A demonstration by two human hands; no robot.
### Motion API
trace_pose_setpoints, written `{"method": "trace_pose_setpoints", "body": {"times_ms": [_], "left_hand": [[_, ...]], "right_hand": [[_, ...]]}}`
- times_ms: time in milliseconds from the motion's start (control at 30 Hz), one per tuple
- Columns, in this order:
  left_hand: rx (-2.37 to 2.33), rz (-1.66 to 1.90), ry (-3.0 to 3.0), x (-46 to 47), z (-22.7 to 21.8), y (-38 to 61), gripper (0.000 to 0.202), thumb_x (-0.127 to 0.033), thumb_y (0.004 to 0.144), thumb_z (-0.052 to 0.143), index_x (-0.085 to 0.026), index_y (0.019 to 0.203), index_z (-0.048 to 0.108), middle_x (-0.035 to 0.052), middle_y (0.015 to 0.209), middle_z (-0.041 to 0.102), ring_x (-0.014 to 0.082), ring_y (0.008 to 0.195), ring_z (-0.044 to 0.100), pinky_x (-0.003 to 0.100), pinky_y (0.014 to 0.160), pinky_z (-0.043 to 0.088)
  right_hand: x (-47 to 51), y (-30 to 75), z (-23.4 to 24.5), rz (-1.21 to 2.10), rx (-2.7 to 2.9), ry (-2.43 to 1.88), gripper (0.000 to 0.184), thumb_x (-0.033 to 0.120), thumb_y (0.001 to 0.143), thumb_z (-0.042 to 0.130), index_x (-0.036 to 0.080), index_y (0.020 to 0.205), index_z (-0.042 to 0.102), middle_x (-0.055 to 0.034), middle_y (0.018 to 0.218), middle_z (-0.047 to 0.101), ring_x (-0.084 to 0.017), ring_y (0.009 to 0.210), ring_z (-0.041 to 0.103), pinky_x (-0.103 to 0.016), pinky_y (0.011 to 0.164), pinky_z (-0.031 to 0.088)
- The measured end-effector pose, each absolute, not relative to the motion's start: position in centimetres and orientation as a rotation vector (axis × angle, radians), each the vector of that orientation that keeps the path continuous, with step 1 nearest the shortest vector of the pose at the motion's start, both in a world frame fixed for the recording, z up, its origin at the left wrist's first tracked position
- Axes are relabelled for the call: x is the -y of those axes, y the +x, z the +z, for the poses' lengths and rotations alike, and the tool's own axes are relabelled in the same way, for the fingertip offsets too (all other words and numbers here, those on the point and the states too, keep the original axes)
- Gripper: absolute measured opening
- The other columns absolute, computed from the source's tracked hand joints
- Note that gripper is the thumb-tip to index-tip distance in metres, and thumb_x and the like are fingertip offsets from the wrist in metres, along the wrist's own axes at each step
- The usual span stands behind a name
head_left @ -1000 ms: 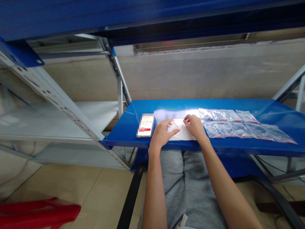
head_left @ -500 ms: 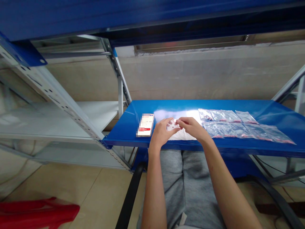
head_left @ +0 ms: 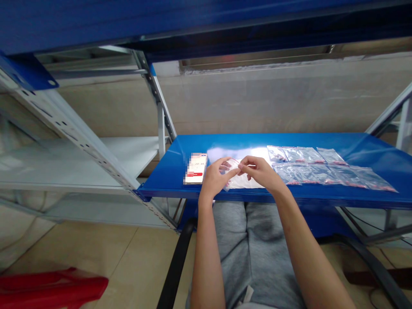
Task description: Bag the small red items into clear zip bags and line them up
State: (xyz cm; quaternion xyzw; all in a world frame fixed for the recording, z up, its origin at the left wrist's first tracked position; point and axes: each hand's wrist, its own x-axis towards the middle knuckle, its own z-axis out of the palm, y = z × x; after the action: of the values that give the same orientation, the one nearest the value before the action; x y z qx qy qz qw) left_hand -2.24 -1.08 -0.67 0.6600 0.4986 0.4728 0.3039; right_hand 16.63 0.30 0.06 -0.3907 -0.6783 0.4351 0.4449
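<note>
My left hand (head_left: 215, 177) and my right hand (head_left: 261, 171) meet over the front of the blue shelf (head_left: 322, 197). Both pinch the top edge of a small clear plastic bag (head_left: 236, 178), which is lifted a little off the surface. The bag has a red strip along its mouth. What lies inside it I cannot make out. Just right of my right hand lie several filled clear bags (head_left: 318, 171) in two rows, each with small red pieces at its lower edge.
A phone (head_left: 196, 168) with a lit screen lies on the shelf left of my left hand. Grey metal shelf posts (head_left: 80, 139) slant at the left, with a white shelf behind. A red object (head_left: 51, 289) lies on the tiled floor. My grey-clad legs are below.
My hands have come together from the flat white pile and raised one small bag off the shelf, pinching it at the top. The camera has shifted slightly.
</note>
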Motion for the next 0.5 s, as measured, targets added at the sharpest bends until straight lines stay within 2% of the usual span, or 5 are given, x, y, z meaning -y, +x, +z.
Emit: {"method": "trace_pose_setpoints", "body": {"times_ms": [100, 233, 500], "left_hand": [[-1.250, 1.302, 1.654, 0.85, -0.62, -2.49, 0.036, -0.043, 0.089, 0.073, -0.017, 0.113, 0.076, 0.0093, 0.105, 0.078, 0.0221, 0.096, 0.072, 0.032, 0.085, 0.056], [-1.194, 1.381, 1.613, 0.45, -0.86, -2.45, 0.024, -0.039, 0.090, 0.070, -0.016, 0.094, 0.076, 0.0077, 0.096, 0.079, 0.0213, 0.091, 0.072, 0.031, 0.084, 0.055], [-1.221, 1.368, 1.640, 0.11, -1.20, -2.10, 0.023, -0.040, 0.088, 0.070, -0.017, 0.090, 0.075, 0.0053, 0.086, 0.077, 0.0202, 0.085, 0.072, 0.029, 0.079, 0.054]], "right_hand": [[-0.06, 17.03, 0.30, 1.092, 1.623, -0.963, 0.034, 0.050, 0.081, 0.076, 0.019, 0.078, 0.063, -0.0040, 0.073, 0.067, -0.021, 0.071, 0.073, -0.026, 0.052, 0.049], [0.31, 17.45, 0.59, 1.076, 1.562, -0.970, 0.027, 0.043, 0.079, 0.077, 0.019, 0.083, 0.064, -0.0041, 0.072, 0.070, -0.022, 0.070, 0.074, -0.027, 0.053, 0.050], [0.60, 17.59, 0.65, 1.018, 1.432, -0.995, 0.035, 0.044, 0.076, 0.079, 0.021, 0.097, 0.064, -0.0024, 0.073, 0.072, -0.022, 0.070, 0.075, -0.027, 0.053, 0.047]]}}
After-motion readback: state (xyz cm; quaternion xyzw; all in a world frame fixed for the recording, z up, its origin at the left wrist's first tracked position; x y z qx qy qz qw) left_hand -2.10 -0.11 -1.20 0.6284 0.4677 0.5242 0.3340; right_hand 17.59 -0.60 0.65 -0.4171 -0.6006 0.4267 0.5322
